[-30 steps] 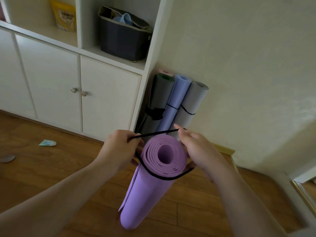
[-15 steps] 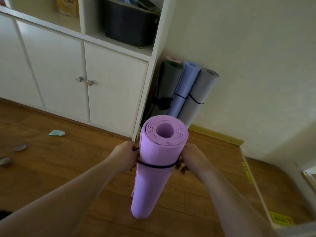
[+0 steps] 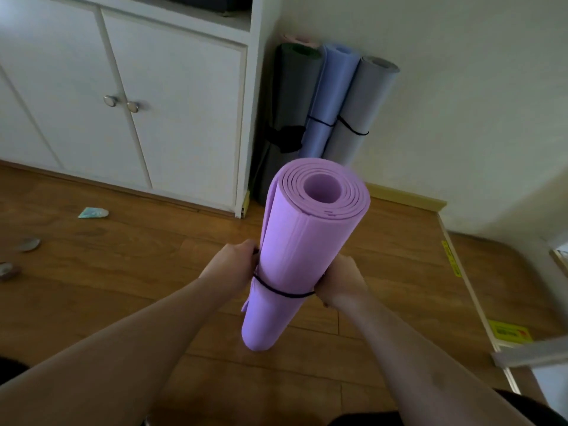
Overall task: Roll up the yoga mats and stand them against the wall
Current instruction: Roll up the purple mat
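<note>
A rolled purple yoga mat [image 3: 304, 241] stands upright in front of me, its lower end near the wooden floor. A black elastic band [image 3: 276, 292] circles it about midway. My left hand [image 3: 233, 262] grips the mat and band at its left side, and my right hand [image 3: 341, 281] grips them at its right side. Against the wall behind stand three rolled mats: a dark grey one [image 3: 289, 96], a blue one [image 3: 332, 87] and a light grey one [image 3: 365, 103], each with a band; a pink roll's top [image 3: 296, 39] peeks out behind them.
A white cabinet [image 3: 172, 96] with two knobbed doors stands left of the stored mats. Small bits of litter [image 3: 92, 213] lie on the floor at left. A raised floor strip [image 3: 461, 278] with yellow stickers runs along the right, near the cream wall [image 3: 461, 87].
The band, held stretched over the mat's top a second ago, now sits around its middle. Both hands slid down the roll with it, and my view dropped lower and closer.
</note>
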Demonstrator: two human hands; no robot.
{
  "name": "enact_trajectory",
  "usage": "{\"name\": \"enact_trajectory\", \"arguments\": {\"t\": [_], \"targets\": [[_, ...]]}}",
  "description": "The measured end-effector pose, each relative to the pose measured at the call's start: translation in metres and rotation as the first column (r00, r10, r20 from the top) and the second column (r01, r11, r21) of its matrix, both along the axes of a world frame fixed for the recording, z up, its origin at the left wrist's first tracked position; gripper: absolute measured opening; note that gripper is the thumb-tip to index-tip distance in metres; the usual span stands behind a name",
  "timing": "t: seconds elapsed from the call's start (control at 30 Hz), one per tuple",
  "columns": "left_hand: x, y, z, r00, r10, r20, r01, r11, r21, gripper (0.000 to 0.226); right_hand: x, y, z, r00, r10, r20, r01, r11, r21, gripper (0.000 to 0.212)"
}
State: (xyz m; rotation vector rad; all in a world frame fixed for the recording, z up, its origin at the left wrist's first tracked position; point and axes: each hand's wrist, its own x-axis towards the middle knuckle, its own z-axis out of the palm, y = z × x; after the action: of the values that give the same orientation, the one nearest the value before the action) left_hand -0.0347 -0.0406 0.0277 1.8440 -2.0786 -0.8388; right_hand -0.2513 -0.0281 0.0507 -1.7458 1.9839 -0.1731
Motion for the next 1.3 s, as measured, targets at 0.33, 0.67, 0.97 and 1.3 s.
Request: {"name": "enact_trajectory", "arguments": {"t": [0.33,0.67,0.97,1.3], "targets": [[-0.007,0.002,-0.003,0.708,0.535,-0.461,-0.292,0.816,0.499,0.025,-0.001,-0.001,-0.033,0.701,-0.486,0.522,0.449,0.87,0.206,0.024],[0.0,0.009,-0.006,0.516,0.593,-0.618,-0.112,0.762,0.638,0.022,-0.011,0.004,-0.022,0.365,-0.612,0.701,0.354,0.788,0.503,0.03],[0.004,-0.001,-0.015,0.773,0.367,-0.517,-0.111,0.881,0.46,0.024,-0.018,-0.003,-0.039,0.37,-0.562,0.74,0.302,0.826,0.477,0.019],[-0.001,-0.004,-0.009,0.887,0.333,-0.321,-0.202,0.903,0.378,0.032,-0.016,-0.011,-0.036,0.746,-0.448,0.493,0.391,0.893,0.221,0.024]]}}
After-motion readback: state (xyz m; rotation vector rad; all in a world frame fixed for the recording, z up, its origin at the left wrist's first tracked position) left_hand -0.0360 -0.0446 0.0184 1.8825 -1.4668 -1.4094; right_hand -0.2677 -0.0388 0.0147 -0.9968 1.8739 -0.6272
